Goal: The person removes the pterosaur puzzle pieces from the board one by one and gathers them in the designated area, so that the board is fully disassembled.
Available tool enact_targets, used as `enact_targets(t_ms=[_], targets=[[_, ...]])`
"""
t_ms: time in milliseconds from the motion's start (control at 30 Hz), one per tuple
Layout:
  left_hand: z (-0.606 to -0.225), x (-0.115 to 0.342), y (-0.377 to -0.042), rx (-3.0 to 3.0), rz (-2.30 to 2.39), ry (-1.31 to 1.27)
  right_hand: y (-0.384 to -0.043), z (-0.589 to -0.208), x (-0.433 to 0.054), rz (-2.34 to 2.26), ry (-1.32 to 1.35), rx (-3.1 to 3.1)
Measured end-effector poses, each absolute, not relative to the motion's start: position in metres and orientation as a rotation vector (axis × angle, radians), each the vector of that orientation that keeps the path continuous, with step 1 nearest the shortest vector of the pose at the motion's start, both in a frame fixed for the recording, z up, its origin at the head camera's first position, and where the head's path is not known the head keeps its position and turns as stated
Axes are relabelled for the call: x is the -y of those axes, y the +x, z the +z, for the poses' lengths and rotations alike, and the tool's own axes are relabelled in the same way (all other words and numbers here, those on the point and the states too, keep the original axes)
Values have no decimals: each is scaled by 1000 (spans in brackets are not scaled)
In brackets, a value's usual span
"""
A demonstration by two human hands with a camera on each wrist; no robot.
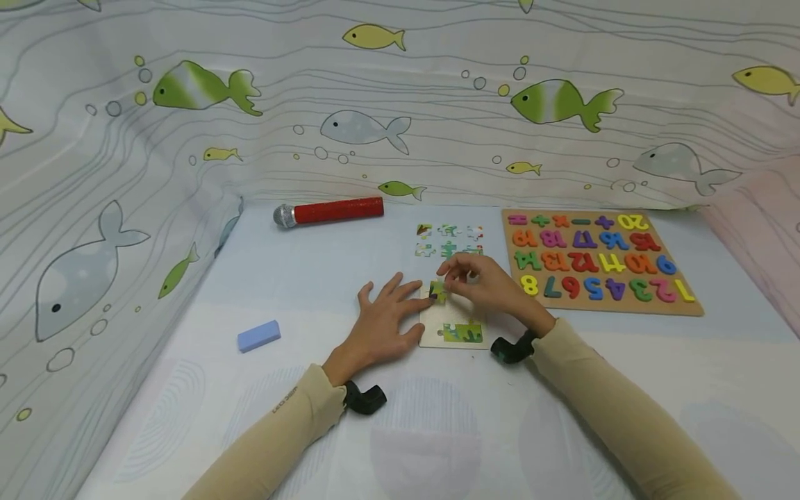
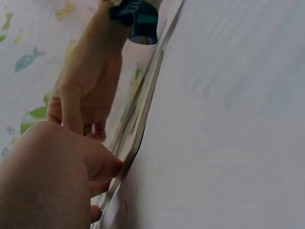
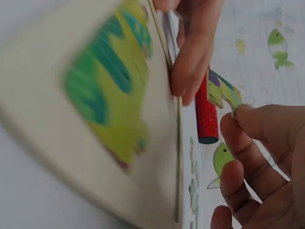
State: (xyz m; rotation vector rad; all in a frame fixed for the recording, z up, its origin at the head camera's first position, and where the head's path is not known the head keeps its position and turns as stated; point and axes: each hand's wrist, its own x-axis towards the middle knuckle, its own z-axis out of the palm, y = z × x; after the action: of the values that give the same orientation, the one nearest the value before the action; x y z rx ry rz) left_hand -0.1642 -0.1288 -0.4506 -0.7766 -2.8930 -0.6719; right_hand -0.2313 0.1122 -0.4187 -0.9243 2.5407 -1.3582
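Note:
My right hand [image 1: 494,286] pinches a jigsaw piece [image 3: 220,90] between thumb and fingertips, holding it above the upper part of a pale wooden puzzle board [image 1: 430,338]. The piece is green and yellow with a dark patch. Along the lower part of the board lie joined green pieces [image 1: 465,333]. My left hand [image 1: 386,325] rests at the board's left side with its fingers spread. In the left wrist view, the left thumb [image 2: 107,164] touches the board's edge. The right fingers partly hide the held piece in the head view.
Several loose jigsaw pieces [image 1: 448,248] lie beyond the board. A number board [image 1: 600,303] with coloured numerals sits at the right. At the back lies a red toy microphone [image 1: 337,210], and a blue block [image 1: 259,336] is to the left.

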Motion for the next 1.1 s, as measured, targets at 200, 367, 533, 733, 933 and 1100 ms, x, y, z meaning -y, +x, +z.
enact_targets(t_ms=[200,367,533,733,933,1100], targets=[[-454,130,-164,2899,-665,-778,-259,-413,-100,-1291,-867,-2579],[-454,130,-164,2894,-654,-787,-272,-415,-92,-1233,-819,-2559],[-453,130,-164,2876,-635,-776,-278,-419,-85,-1157,-820,-2596],[-453,130,-164,2857,-627,-774,-280,-419,-81,-1075,-831,-2655],[-452,130,-164,2847,-644,-782,-278,-417,-78,-948,-865,-2689],[-451,130,-163,2840,-645,-788,-278,-417,-76,-797,-929,-2712]])
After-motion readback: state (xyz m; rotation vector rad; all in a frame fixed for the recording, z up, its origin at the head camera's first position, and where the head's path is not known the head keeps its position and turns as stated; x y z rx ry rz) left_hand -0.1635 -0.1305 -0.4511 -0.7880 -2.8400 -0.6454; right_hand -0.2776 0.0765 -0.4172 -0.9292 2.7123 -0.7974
